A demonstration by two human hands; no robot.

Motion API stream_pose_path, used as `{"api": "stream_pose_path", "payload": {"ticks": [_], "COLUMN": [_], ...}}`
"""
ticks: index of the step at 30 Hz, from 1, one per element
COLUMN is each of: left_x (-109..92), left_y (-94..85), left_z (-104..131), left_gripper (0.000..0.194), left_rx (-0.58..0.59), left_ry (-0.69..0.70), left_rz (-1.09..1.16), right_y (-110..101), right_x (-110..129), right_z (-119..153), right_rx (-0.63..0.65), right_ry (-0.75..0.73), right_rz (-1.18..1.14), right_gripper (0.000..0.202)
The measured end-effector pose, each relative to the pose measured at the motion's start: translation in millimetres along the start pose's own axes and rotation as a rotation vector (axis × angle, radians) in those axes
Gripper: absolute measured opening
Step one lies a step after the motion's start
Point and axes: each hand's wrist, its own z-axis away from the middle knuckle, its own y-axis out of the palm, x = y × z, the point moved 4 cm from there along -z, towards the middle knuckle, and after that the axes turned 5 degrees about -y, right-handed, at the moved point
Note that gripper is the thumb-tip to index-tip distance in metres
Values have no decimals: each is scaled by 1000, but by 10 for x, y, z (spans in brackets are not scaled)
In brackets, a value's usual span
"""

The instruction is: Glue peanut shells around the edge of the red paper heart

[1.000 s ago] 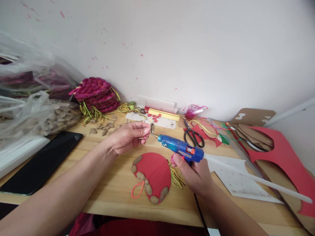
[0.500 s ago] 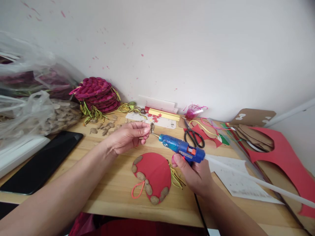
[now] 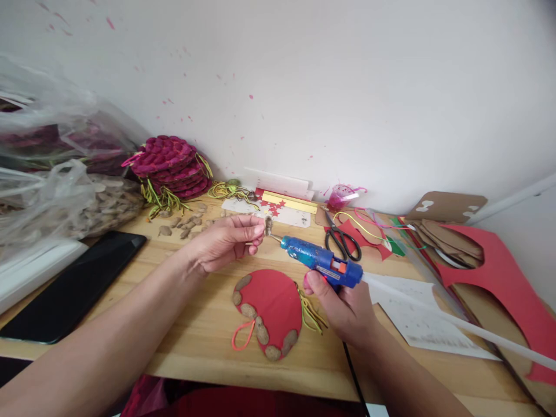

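Observation:
Between thumb and fingers, my left hand [image 3: 232,240] pinches a peanut shell [image 3: 268,226]. My right hand [image 3: 347,307] is wrapped round the handle of a blue glue gun [image 3: 319,260], its metal nozzle close to or touching the shell. A long white glue stick [image 3: 452,321] sticks out from the gun's rear. Below both hands lies a red heart-shaped piece [image 3: 273,298] with several peanut shells along part of its edge. An orange loop [image 3: 243,336] comes from its notch, and yellow-green cords [image 3: 313,313] from its pointed end.
Loose peanut shells [image 3: 186,225] lie behind my left hand, near stacked magenta pieces [image 3: 169,165]. Plastic bags [image 3: 43,185] and a black phone [image 3: 78,284] are on the left. Black scissors [image 3: 343,240], stained paper [image 3: 417,313] and red cut-out sheets [image 3: 504,278] lie right.
Almost nothing differs. Both hands keep their places, with the nozzle still at the peanut shell.

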Motion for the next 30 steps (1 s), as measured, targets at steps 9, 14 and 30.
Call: {"api": "stream_pose_path", "payload": {"ticks": [9, 14, 30], "left_x": [10, 3, -154], "left_y": [-3, 9, 224], "left_z": [12, 1, 339], "left_gripper": [33, 35, 17], "left_rx": [-19, -29, -228], "left_ry": [-11, -2, 103], "left_rz": [0, -8, -1472], "right_y": [7, 16, 300], "right_x": [2, -18, -287], "right_z": [-6, -5, 97], "right_rx": [5, 7, -16], "right_ry": [-5, 7, 705], "right_rz": [-16, -2, -546], "right_gripper": [24, 25, 44]}}
